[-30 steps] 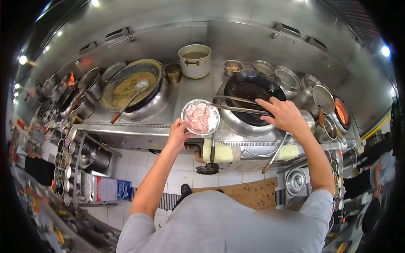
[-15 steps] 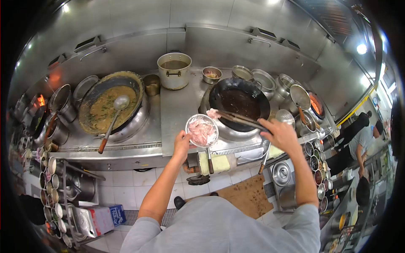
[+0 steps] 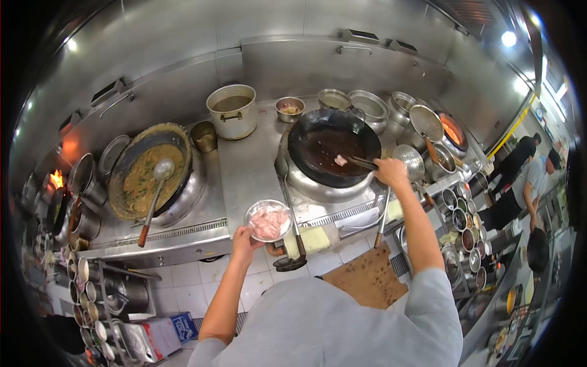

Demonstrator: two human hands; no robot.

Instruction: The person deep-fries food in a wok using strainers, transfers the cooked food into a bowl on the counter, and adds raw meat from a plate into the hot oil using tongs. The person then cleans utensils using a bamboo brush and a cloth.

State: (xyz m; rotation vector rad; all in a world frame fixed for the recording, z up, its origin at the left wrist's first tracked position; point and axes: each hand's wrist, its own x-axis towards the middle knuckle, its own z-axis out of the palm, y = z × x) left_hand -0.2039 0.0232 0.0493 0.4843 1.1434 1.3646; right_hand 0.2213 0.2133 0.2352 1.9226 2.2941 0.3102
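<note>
My left hand [image 3: 245,242] grips a small metal bowl [image 3: 249,213] by its near-left side. Pale pink raw meat slices [image 3: 269,222] lie in it. My right hand [image 3: 392,172] is closed around dark chopsticks [image 3: 365,163], reaching over the right edge of a black wok [image 3: 304,136]. Dark liquid, probably oil, fills the wok's bottom. At the chopstick tips is one meat piece [image 3: 340,160]; whether it is still pinched or lies in the liquid, I cannot tell.
A large pan of brown stew [image 3: 142,186] with a ladle [image 3: 163,169] stands left. Behind are a deep pot [image 3: 227,125] and a small bowl [image 3: 289,109]. Strainers [image 3: 426,122] crowd the right. Flames [image 3: 56,179] burn far left. A co-worker [image 3: 531,186] stands far right.
My right hand has carried a meat piece on the chopsticks from beside the bowl into the wok. The bowl in my left hand has moved slightly away from the wok. The view has shifted.
</note>
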